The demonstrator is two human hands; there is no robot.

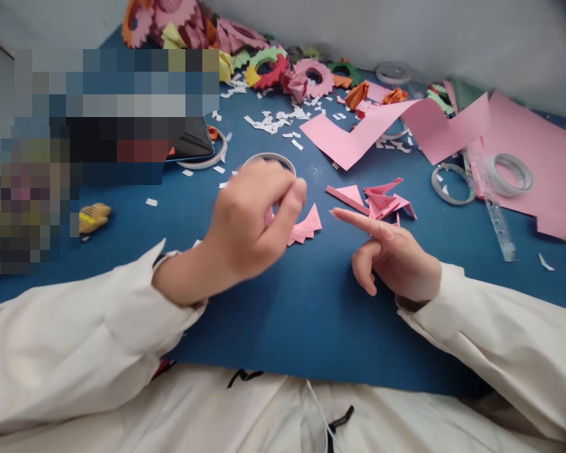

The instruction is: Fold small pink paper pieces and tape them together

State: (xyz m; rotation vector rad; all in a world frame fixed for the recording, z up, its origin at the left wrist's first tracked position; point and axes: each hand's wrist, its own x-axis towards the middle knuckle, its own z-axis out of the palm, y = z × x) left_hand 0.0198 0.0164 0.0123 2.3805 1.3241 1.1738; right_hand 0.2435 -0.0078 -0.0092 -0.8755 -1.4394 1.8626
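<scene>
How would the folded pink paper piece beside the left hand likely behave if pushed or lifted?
The folded pink paper piece looks thin, so probably very light and slides easily on the blue mat. Its layered folds may stiffen it somewhat. Flat, so unlikely to roll.

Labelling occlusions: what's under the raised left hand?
Under the left hand lies a folded pink paper piece; its pointed end shows, the rest is covered. Behind the hand, a white tape ring's far rim shows; its near side is hidden.
</scene>
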